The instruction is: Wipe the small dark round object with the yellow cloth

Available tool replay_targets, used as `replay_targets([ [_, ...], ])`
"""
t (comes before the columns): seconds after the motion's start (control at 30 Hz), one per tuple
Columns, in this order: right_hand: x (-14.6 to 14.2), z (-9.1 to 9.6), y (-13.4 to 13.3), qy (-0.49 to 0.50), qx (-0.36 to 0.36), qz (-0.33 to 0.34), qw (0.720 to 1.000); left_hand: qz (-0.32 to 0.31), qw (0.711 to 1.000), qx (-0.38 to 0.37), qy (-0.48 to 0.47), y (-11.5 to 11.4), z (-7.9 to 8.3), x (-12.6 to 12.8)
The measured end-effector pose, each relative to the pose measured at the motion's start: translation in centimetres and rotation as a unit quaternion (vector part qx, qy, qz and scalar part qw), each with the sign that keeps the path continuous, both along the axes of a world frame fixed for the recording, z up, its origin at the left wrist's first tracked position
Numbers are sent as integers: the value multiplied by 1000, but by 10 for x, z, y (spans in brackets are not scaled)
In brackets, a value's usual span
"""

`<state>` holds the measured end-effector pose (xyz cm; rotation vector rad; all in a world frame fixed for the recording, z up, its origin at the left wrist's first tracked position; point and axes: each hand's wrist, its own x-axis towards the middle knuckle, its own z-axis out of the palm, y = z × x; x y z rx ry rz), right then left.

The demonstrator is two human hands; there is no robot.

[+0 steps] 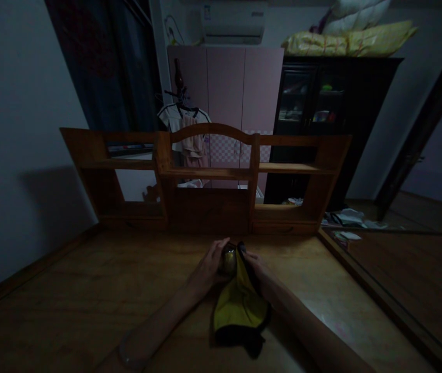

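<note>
At the middle of the wooden desktop, my left hand [210, 263] curls around the side of a small rounded, shiny, gold-toned object [229, 263]; the dim light hides its exact kind. My right hand [255, 267] grips the upper part of a yellow-green cloth [238, 305] with black edging. The cloth's upper end lies against the right side of the shiny object. Its wider lower end hangs down toward me between my forearms, with a dark band and a loose dark tip. The right fingers are partly hidden behind the cloth.
A wooden shelf unit [209, 173] with open compartments stands along the desktop's far edge. A raised wooden rim [361, 280] runs down the right side, and a white wall [23, 155] borders the left. Beyond are clothes on a rack [184, 116] and pink cabinets [224, 88].
</note>
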<state>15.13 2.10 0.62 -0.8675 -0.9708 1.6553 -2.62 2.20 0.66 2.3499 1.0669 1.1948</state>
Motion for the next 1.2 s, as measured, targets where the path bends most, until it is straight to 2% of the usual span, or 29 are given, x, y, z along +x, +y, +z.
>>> replay_targets([
  [0.1, 0, 1, 0, 14, -19, -10, 1000, 19, 1000, -9, -11, 2, -3, 0],
  [0.4, 0, 13, -6, 15, -4, 27, 1000, 25, 998, -40, -28, 2, -3, 2],
  [0.77, -3, 11, -8, 2, 69, 64, 996, 48, 998, -50, -1, 6, -7, -4],
  [0.97, -2, 6, -3, -28, 52, 25, 998, 59, 998, -25, 14, 4, -3, -2],
  [1.2, -4, 4, 0, -47, -30, -35, 998, 43, 998, -5, 55, 3, -4, -1],
])
